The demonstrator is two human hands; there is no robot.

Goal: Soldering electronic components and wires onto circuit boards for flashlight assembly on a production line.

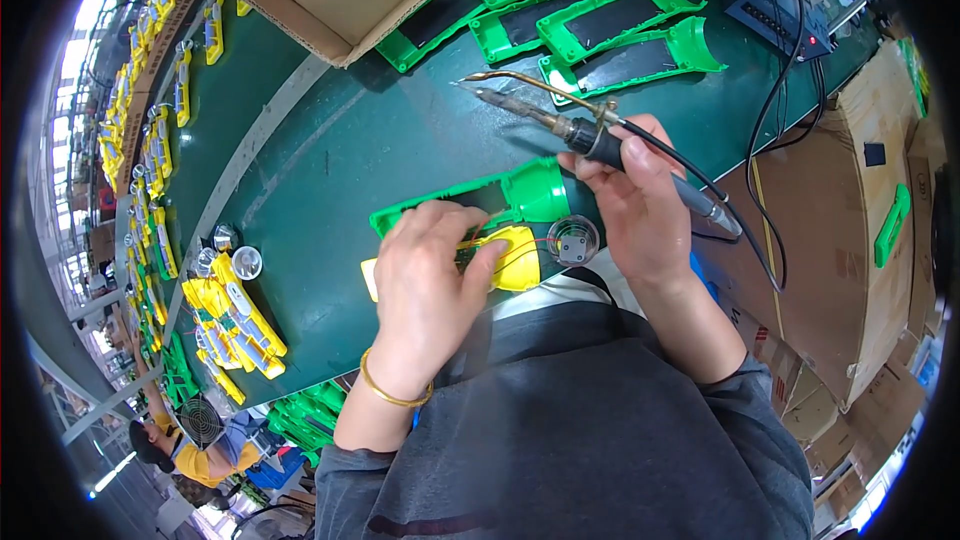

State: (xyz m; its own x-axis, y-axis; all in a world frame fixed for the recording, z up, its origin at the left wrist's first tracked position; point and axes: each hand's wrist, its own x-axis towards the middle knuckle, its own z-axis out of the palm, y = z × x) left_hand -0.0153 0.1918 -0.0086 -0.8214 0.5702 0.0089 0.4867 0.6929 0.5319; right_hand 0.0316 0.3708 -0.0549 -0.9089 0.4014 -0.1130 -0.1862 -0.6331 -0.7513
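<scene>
In my right hand [640,200] is a soldering iron [600,145] with a thin brass solder-feed tube [530,81] along it. Its tip points left, raised above the bench. My left hand [425,265] bends over a yellow flashlight-shaped housing half [517,265], fingers and thumb drawn together near thin red wires; what they pinch is hidden. Just beyond lies a green housing half [540,192], partly covered by that hand. A round clear lamp head [573,241] sits at the yellow part's right end, with wires running to it.
Several green housing halves [630,60] lie at the back beside an open cardboard box [330,0]. A blue soldering station [775,10] with cables stands back right. Left are stacked yellow housings [235,325] and reflector cups [246,262]. Someone in yellow [195,460] works farther off.
</scene>
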